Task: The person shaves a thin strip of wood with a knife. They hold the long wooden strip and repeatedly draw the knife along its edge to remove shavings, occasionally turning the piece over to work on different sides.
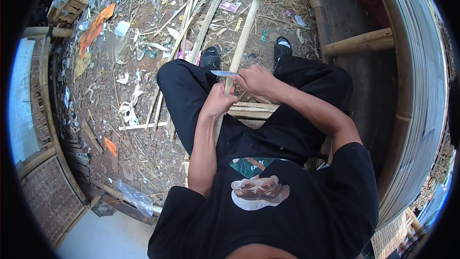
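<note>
My left grip clasped the strip, which ran far and slightly right, while my right grip, farther along, clenched the knife across it.

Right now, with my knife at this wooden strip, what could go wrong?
The knife in your right hand sits close to your left hand, so a slip might cut it. The blade points toward your left trouser leg, which it could nick. The long strip reaches past your feet and might catch.
</note>
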`<state>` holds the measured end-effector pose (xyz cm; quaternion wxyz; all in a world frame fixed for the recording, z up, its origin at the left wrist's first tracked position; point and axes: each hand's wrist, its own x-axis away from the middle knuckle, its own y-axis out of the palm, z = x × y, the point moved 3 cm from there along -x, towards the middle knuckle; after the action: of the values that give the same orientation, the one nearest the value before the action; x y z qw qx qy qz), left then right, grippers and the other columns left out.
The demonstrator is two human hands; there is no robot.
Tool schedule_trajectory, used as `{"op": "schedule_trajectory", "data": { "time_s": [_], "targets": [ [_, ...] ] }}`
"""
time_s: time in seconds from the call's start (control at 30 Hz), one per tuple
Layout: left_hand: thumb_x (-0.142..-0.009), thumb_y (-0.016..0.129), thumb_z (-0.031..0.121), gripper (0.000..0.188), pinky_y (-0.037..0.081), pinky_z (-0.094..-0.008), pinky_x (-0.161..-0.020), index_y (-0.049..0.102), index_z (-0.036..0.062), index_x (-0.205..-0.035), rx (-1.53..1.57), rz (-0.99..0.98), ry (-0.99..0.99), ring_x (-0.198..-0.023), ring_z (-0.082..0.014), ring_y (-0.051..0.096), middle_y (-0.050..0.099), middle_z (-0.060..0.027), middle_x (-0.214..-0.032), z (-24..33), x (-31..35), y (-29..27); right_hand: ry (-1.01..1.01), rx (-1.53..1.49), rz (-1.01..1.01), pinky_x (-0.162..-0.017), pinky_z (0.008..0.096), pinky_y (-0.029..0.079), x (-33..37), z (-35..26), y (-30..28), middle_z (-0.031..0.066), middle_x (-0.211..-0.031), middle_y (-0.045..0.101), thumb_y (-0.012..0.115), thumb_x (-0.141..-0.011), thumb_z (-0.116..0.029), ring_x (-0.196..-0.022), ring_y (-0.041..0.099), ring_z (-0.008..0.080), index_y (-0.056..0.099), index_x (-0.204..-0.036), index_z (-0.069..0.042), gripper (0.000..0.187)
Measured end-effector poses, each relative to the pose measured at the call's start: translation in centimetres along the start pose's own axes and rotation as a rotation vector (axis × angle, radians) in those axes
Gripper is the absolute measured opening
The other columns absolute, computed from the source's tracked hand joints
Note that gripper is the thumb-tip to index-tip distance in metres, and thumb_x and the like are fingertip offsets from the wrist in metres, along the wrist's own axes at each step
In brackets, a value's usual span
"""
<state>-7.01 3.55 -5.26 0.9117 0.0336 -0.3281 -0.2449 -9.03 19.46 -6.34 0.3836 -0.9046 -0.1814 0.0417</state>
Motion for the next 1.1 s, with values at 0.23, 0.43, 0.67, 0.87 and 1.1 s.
{"op": "schedule_trajectory", "data": {
  "time_s": [0.23,0.43,0.67,0.87,1.1],
  "targets": [
    [-0.069,0.061,-0.006,0.023,0.027,-0.0227,-0.033,0.046,0.0089,-0.078,-0.022,0.027,0.011,-0.037,-0.005,0.038,0.043,0.0039,-0.058,0.5,0.4,-0.2,0.113,0.066,0.095,-0.063,0.0543,0.05,-1.6,2.3,-1.0,0.027,-0.063,0.06,0.04,-0.097,-0.051,-0.068,0.062,0.0464,0.063,-0.067,0.002,0.064],
    [-0.069,0.059,-0.008,0.023,0.026,-0.0219,-0.033,0.046,0.0086,-0.078,0.056,-0.048,-0.008,-0.037,-0.0042,0.037,0.043,0.0041,-0.057,0.3,0.3,-0.1,0.22,-0.062,0.189,-0.064,0.0519,0.048,-3.3,6.0,-5.2,0.0252,-0.067,0.061,0.038,-0.099,-0.049,-0.071,0.061,0.0461,0.063,-0.07,0.002,0.064],
    [-0.07,0.059,-0.008,0.022,0.027,-0.0217,-0.033,0.046,0.0085,-0.078,-0.025,0.021,0.002,-0.037,-0.0041,0.038,0.044,0.004,-0.057,0.1,0.8,-0.2,0.081,-0.009,0.04,-0.066,0.0553,0.048,-1.2,2.4,-0.2,0.0286,-0.068,0.06,0.039,-0.098,-0.047,-0.069,0.061,0.0471,0.063,-0.071,0.003,0.061],
    [-0.074,0.063,-0.006,0.025,0.025,-0.0203,-0.033,0.044,0.01,-0.076,0.032,-0.046,0.03,-0.036,-0.0023,0.036,0.043,0.0053,-0.056,2.1,1.0,0.5,0.483,-0.22,0.27,-0.061,0.0469,0.044,-4.7,13.2,-5.3,0.0202,-0.058,0.056,0.028,-0.099,-0.058,-0.061,0.057,0.0357,0.06,-0.067,0.001,0.075],
    [-0.079,0.067,-0.001,0.018,0.025,-0.019,-0.034,0.052,0.0082,-0.084,-0.083,0.192,0.206,-0.037,-0.0008,0.036,0.047,0.0064,-0.056,8.6,-0.6,1.9,0.364,-1.39,0.023,-0.035,0.0219,0.025,-4.3,1.1,-6.6,-0.0009,-0.066,0.058,0.047,-0.098,-0.049,-0.04,0.033,0.0031,0.057,-0.11,-0.003,0.049]
  ]
}}
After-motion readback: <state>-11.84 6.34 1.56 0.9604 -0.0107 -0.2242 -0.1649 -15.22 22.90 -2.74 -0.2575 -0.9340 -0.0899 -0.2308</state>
